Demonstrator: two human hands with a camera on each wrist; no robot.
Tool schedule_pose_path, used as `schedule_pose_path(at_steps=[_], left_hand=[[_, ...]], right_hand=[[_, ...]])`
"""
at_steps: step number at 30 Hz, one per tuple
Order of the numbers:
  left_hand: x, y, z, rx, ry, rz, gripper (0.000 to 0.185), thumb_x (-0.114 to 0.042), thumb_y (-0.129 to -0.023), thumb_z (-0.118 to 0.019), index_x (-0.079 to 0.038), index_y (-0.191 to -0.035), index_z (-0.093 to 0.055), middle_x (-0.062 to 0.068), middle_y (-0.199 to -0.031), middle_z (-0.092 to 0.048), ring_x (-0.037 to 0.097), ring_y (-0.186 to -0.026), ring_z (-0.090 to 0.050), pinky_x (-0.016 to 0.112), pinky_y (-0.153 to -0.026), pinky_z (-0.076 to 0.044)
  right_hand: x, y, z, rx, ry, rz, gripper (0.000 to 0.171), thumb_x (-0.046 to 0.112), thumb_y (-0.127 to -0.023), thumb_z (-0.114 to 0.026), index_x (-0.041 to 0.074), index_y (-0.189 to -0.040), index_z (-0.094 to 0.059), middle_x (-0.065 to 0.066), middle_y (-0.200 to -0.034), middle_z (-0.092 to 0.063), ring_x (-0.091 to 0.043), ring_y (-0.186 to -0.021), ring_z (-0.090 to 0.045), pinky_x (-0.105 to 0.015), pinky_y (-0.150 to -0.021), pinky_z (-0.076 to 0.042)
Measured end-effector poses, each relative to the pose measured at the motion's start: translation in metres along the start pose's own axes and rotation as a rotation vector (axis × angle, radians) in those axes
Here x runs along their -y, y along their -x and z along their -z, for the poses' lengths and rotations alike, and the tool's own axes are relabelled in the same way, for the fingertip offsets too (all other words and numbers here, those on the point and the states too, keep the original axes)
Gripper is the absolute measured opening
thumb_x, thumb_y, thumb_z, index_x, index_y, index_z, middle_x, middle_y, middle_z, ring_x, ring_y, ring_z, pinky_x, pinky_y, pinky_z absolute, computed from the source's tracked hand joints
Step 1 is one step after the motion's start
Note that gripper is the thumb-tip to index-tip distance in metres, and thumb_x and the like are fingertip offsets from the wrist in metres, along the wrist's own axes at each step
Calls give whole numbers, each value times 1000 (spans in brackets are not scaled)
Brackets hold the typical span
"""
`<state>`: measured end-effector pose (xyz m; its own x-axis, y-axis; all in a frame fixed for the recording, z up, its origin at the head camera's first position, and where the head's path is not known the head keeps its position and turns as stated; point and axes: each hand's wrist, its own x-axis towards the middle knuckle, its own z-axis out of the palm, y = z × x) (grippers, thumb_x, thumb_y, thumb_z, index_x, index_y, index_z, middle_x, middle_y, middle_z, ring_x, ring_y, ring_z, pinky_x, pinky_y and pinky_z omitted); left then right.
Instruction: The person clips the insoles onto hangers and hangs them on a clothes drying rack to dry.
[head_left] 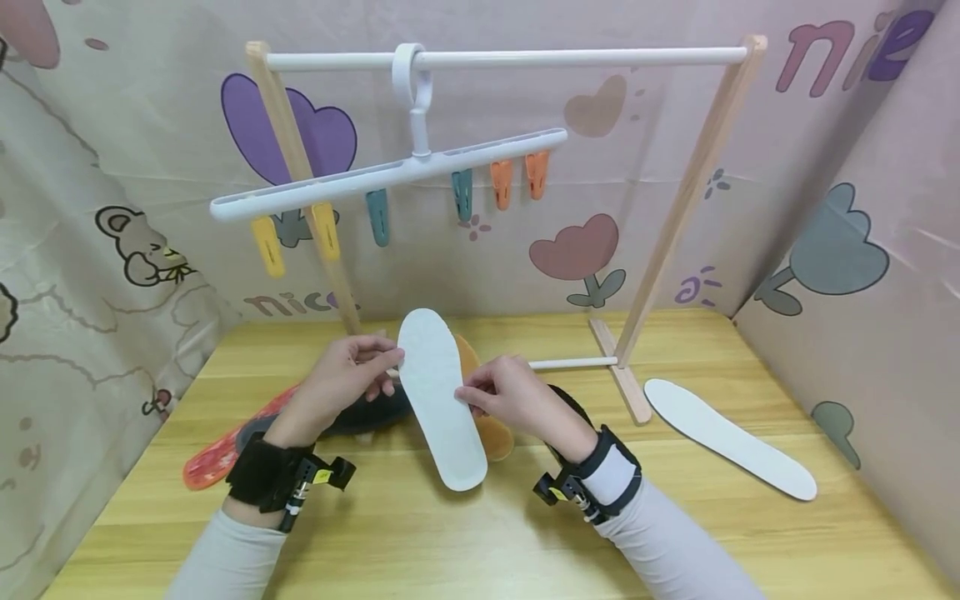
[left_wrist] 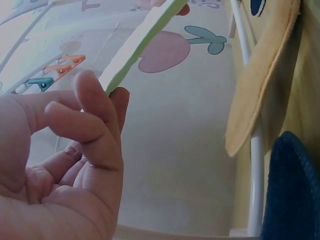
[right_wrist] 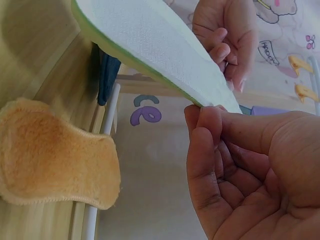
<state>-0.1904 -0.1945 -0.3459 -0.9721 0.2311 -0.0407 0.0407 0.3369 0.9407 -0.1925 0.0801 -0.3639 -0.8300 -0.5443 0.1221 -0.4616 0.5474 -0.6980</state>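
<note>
A white insole (head_left: 438, 400) is held up over the table, tilted, between both hands. My left hand (head_left: 347, 379) pinches its upper left edge between thumb and fingers. On the opposite edge, lower down, my right hand (head_left: 513, 398) pinches it the same way. The right wrist view shows the insole's textured white face (right_wrist: 145, 42) and its greenish rim. Behind it, partly hidden, lies an orange fuzzy insole (right_wrist: 60, 155) on the table. A dark blue insole (head_left: 371, 414) and a red patterned insole (head_left: 213, 454) lie overlapping near my left forearm.
Another white insole (head_left: 727, 437) lies on the right of the wooden table (head_left: 420, 550). A wooden rack with a white top rod (head_left: 585, 57) stands at the back. From it a white hanger (head_left: 390, 171) hangs tilted, bearing yellow, teal and orange clips (head_left: 501, 185).
</note>
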Motion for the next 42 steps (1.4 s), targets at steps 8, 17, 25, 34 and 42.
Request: schedule_pose_path(at_steps=[8, 17, 25, 34, 42], left_hand=[[-3, 4, 7, -32, 2, 5, 39, -27, -108, -67, 2, -134, -65, -2, -81, -68, 12, -66, -63, 23, -59, -49], [-3, 8, 15, -52, -11, -8, 34, -25, -108, -68, 2, -129, -69, 2, -80, -67, 13, -65, -61, 23, -57, -48], [-4, 13, 21, -54, -34, -16, 29, -25, -107, -70, -1, -121, -72, 7, -79, -67, 14, -64, -59, 24, -58, -49], [-7, 16, 26, -66, -67, 1, 27, -25, -107, -70, -1, -120, -72, 11, -82, -69, 16, -65, -60, 26, -60, -52], [-10, 21, 32, -76, -116, -3, 27, -26, -107, -70, -2, -119, -72, 8, -82, -69, 16, -67, -63, 26, -60, -53]], right_hand=[[7, -3, -6, -3, 11, 41, 28, 17, -104, -73, 11, -77, -74, -6, -67, -69, -1, -59, -53, -17, -57, -41], [13, -6, -11, 12, 1, 55, 29, 17, -104, -72, 9, -76, -75, -7, -67, -70, -1, -56, -50, -18, -54, -36], [14, -9, -17, 15, 5, 60, 29, 19, -105, -72, 12, -77, -75, -2, -65, -69, -1, -56, -53, -18, -54, -38], [18, -12, -21, 29, 1, 66, 24, 16, -104, -72, 10, -82, -77, -10, -71, -73, -1, -58, -55, -17, -57, -42], [25, -14, -25, 40, -28, 70, 23, 15, -104, -73, 10, -82, -77, -8, -71, -73, 0, -60, -56, -17, -58, -44]])
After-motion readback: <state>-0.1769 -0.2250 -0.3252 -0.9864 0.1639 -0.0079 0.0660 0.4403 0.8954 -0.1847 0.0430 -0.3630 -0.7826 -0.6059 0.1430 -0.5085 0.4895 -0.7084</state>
